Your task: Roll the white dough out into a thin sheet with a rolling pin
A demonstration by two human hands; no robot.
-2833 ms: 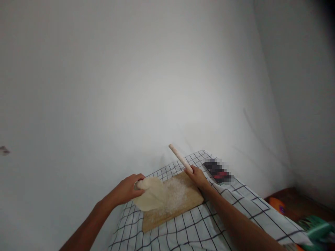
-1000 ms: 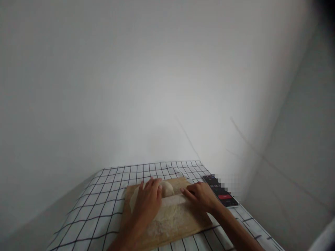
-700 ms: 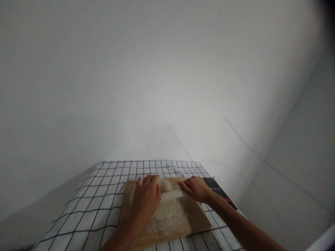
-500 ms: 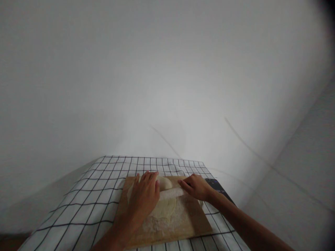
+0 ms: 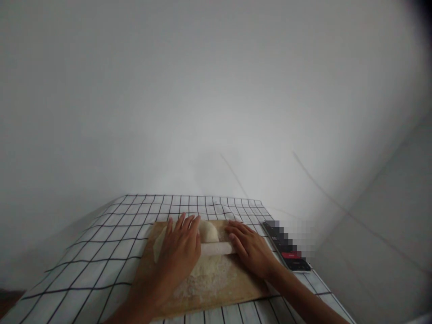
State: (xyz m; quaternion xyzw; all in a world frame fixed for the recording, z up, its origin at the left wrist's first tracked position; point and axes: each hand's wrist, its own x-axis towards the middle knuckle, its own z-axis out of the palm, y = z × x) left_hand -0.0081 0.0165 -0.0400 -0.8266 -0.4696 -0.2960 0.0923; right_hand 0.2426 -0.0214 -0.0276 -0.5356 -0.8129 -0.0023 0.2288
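Observation:
A pale, floured rolling pin (image 5: 218,248) lies crosswise over a sheet of dough (image 5: 206,266) on a wooden board (image 5: 246,288). My left hand (image 5: 182,245) rests palm down over the pin's left part, its fingers stretched forward and apart. Over the pin's right end lies my right hand (image 5: 251,247), also palm down with fingers extended. Both pin ends are hidden beneath the hands. A smooth, rounded swell of dough (image 5: 208,231) shows just beyond the pin, between the hands. More dough shows at the left hand's outer side.
The board rests on a white cloth with a dark grid (image 5: 101,252). A dark phone (image 5: 286,252), partly pixelated, lies right of the board, close to my right forearm. A pale wall (image 5: 189,112) rises behind the table. Loose flour dusts the board's near part.
My right hand has gone from bent fingers at the pin's end to fingers laid out flat over it. My left hand still lies on the pin. The view has shifted slightly, showing more phone.

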